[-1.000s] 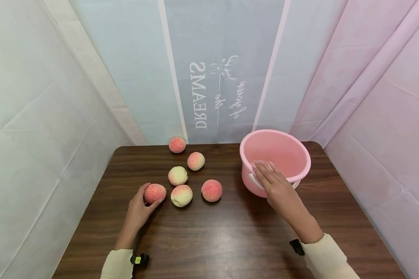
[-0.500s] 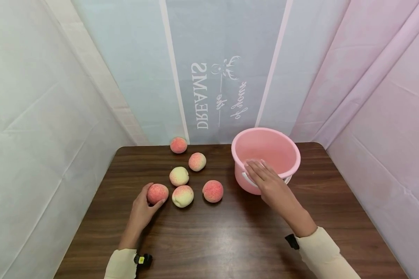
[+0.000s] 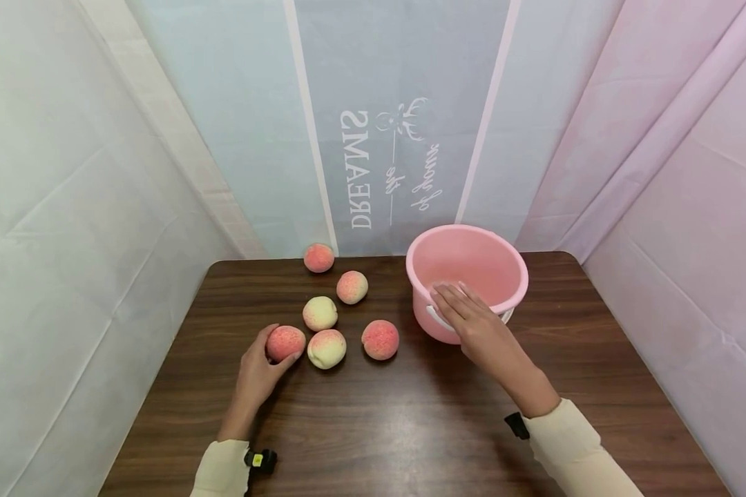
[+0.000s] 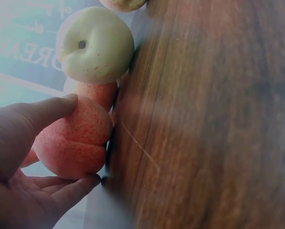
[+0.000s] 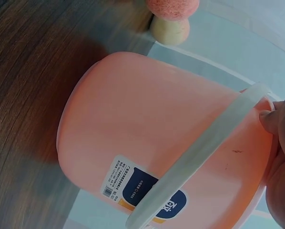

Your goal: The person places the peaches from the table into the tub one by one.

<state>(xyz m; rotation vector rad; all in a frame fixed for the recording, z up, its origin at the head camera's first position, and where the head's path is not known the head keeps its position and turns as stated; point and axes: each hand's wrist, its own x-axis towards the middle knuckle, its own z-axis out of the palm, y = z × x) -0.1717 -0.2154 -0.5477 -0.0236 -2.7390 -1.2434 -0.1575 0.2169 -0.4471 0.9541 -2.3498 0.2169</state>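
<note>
Head view: the left hand's [image 3: 256, 374] fingers grasped a red peach [image 3: 286, 344] left on the surface [image 3: 360, 435], with a cream peach [image 3: 327, 349] just to its right. A rosy peach [image 3: 380, 339] stood farther right, before the pink bucket [image 3: 432, 324]; three others [image 3: 320, 314] lay farther back. The surface extended nearer, its far edge behind the bucket.

Left wrist view: thumb and fingers flanked the red peach.

Right wrist view: the right hand [image 5: 283, 157] gripped the bucket's rim, beside its white handle [image 5: 195, 155].
</note>
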